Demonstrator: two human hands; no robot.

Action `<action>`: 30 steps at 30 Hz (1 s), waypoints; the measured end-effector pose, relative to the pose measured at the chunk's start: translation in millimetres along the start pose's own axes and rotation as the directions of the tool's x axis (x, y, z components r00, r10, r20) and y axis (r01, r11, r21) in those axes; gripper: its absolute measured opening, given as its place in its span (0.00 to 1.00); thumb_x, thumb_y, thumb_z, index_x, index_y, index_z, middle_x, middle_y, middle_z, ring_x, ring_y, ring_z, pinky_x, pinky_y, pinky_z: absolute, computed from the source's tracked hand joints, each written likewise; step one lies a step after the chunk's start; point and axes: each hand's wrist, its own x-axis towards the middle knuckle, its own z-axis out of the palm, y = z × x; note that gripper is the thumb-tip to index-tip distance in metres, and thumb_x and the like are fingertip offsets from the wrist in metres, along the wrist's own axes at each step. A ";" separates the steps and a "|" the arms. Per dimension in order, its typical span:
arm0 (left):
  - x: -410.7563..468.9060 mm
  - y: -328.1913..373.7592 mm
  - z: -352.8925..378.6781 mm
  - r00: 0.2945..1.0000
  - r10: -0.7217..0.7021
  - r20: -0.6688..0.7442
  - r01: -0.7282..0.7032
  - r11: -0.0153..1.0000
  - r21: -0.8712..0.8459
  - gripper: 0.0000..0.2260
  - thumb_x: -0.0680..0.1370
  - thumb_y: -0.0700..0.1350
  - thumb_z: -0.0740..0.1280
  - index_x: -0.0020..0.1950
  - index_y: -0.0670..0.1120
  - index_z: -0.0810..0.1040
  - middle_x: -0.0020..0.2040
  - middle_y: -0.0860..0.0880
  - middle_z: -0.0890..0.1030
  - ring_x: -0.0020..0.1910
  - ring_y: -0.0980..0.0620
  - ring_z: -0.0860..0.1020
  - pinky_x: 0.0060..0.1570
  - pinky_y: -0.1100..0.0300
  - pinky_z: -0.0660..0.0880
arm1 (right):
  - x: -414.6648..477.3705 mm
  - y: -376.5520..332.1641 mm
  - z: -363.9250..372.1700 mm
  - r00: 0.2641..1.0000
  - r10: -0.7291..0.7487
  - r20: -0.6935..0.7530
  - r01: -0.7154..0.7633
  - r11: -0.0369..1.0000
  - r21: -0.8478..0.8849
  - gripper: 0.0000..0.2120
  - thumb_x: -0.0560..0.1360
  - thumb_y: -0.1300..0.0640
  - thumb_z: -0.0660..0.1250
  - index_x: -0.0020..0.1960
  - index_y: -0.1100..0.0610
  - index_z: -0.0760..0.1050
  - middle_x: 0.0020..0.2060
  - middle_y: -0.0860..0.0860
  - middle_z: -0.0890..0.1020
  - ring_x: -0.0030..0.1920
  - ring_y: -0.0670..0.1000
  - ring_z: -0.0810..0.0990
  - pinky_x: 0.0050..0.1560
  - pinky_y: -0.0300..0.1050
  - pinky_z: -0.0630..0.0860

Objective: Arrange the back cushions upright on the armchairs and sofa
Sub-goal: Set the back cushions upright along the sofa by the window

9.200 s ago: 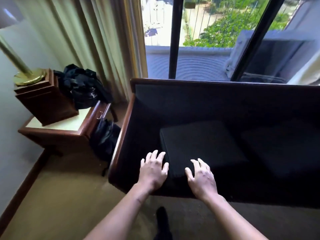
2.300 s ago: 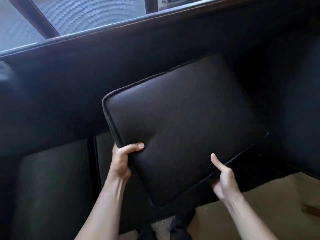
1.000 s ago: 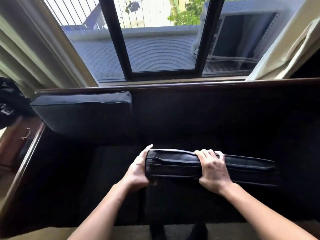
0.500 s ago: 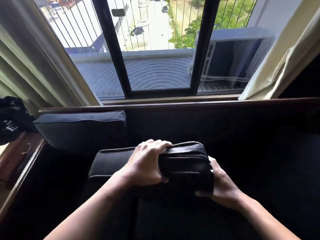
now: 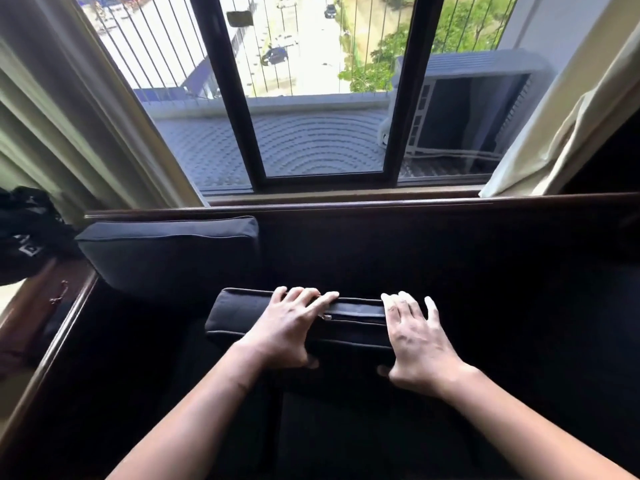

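Below the window (image 5: pixel 322 98), on the sofa (image 5: pixel 485 271), a soft, light cushion (image 5: pixel 349 323) is gripped along its top edge by both hands' fingers (image 5: pixel 311 299).

A sliding window (image 5: pixel 311 98) with a black frame fills the upper view, bright daylight coming through it. Outside lie thin vertical railings (image 5: pixel 156 46), a grey ribbed ledge (image 5: pixel 304 147), a boxy air-conditioning unit (image 5: pixel 464 112), green treetops (image 5: pixel 460 26) and a street far below. Pale curtains (image 5: pixel 69 126) hang at both sides of the glass. At the left edge stands a dark wooden side table (image 5: pixel 38 306) with a black bag (image 5: pixel 24 233) on it
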 end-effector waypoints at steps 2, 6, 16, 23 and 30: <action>-18.4 -37.5 0.3 0.992 -0.122 0.044 0.120 0.991 0.054 0.64 0.61 0.66 0.80 0.88 0.58 0.45 0.81 0.50 0.64 0.81 0.47 0.62 0.83 0.39 0.51 | 15.1 -18.3 -7.6 0.999 -0.048 0.023 0.050 0.995 -0.087 0.56 0.71 0.38 0.70 0.83 0.62 0.41 0.81 0.58 0.57 0.83 0.59 0.53 0.80 0.71 0.46; -47.6 -103.9 -2.2 0.949 -0.297 0.104 0.303 0.952 -0.048 0.63 0.58 0.60 0.82 0.87 0.60 0.51 0.79 0.53 0.64 0.78 0.47 0.67 0.77 0.45 0.67 | 50.9 -67.8 -12.9 0.991 -0.116 0.072 0.122 0.989 -0.087 0.59 0.69 0.37 0.73 0.83 0.63 0.43 0.77 0.59 0.62 0.77 0.60 0.62 0.80 0.68 0.52; -66.0 -137.6 41.0 0.898 -0.425 0.111 0.345 0.525 -0.778 0.53 0.56 0.37 0.85 0.76 0.60 0.67 0.61 0.51 0.83 0.59 0.52 0.84 0.48 0.66 0.82 | 93.1 -154.0 -3.0 0.993 -0.117 0.025 0.119 0.990 -0.077 0.60 0.63 0.33 0.76 0.81 0.61 0.52 0.68 0.57 0.71 0.67 0.60 0.72 0.71 0.65 0.65; -70.8 -108.1 51.0 0.907 -0.412 0.086 0.258 0.382 -0.887 0.51 0.55 0.37 0.82 0.76 0.56 0.69 0.65 0.52 0.83 0.62 0.60 0.83 0.53 0.64 0.81 | 82.2 -135.7 6.0 0.985 -0.123 -0.123 0.123 0.992 -0.013 0.45 0.62 0.42 0.72 0.74 0.56 0.65 0.57 0.51 0.77 0.56 0.57 0.77 0.59 0.57 0.71; -56.4 -41.1 33.2 0.924 -0.380 0.037 0.233 0.484 -0.844 0.47 0.58 0.38 0.87 0.70 0.64 0.71 0.59 0.59 0.84 0.60 0.56 0.83 0.54 0.60 0.82 | 31.5 -63.4 -5.0 0.953 -0.112 -0.280 0.146 0.984 0.101 0.46 0.59 0.33 0.74 0.71 0.54 0.71 0.55 0.47 0.80 0.54 0.53 0.79 0.58 0.55 0.73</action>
